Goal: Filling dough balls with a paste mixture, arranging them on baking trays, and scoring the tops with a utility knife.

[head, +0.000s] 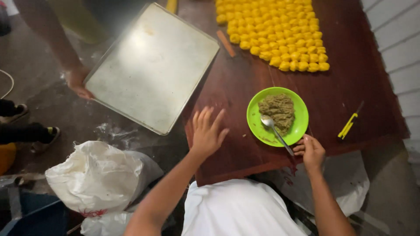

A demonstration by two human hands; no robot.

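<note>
Dark wooden table (pixel 245 87) | left hand (pixel 207 133) fingers spread flat | right hand (pixel 311 150) pinching spoon (pixel 275 132) on green plate (pixel 298 128)

Your left hand (pixel 207 133) is open and flat, palm down, fingers spread and pointing away from you, the thumb angled out to the right of them. Its forearm runs back toward your lower left, bare. Your right hand (pixel 311 150) is loosely curled, fingers bent inward toward the thumb, knuckles up, pinching lightly at the fingertips. Its forearm comes in from the lower right, also bare.
</note>
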